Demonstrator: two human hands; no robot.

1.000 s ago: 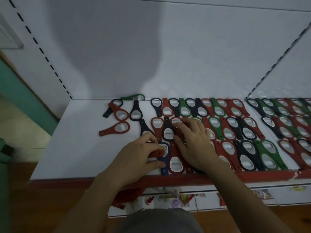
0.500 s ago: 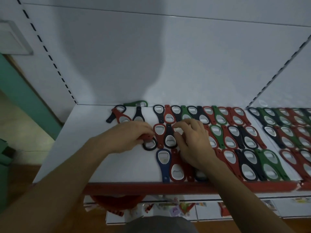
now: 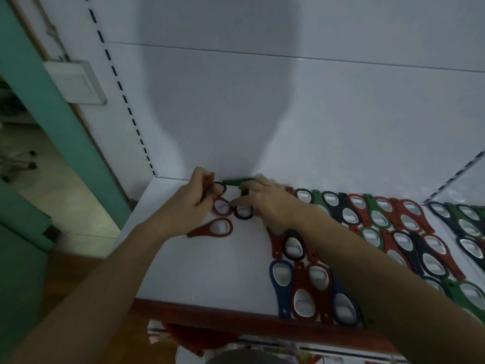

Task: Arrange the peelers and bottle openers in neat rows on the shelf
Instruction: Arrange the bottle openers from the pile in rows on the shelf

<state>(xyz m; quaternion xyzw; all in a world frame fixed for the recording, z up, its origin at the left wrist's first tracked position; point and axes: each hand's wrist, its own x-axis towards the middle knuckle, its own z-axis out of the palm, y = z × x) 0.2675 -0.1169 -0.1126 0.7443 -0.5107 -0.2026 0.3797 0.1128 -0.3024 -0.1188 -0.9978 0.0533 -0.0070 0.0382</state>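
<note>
Head view: mid-frame, at the back of the white shelf with a red front lip (image 3: 183, 271), the left hand (image 3: 194, 203) is clenched round the handle of a black ring-headed plastic bottle opener (image 3: 221, 187). The right hand (image 3: 267, 203) lies over a second black opener (image 3: 242, 212); I cannot tell if it grips. A loose red plastic bottle opener (image 3: 219, 228) lies just below. Rows of red, green, black and blue openers (image 3: 393, 219) fill the frame's right side

Held opener (image 3: 210, 179) in my left hand (image 3: 194, 203): I read matt plastic. Red opener (image 3: 203, 231) just below the grip, same matt plastic, with bright metal lining its ring. Shelf (image 3: 183, 271) beneath looks smooth, faintly glossy white. The lip (image 3: 210, 313) nearer me is dull red.
</note>
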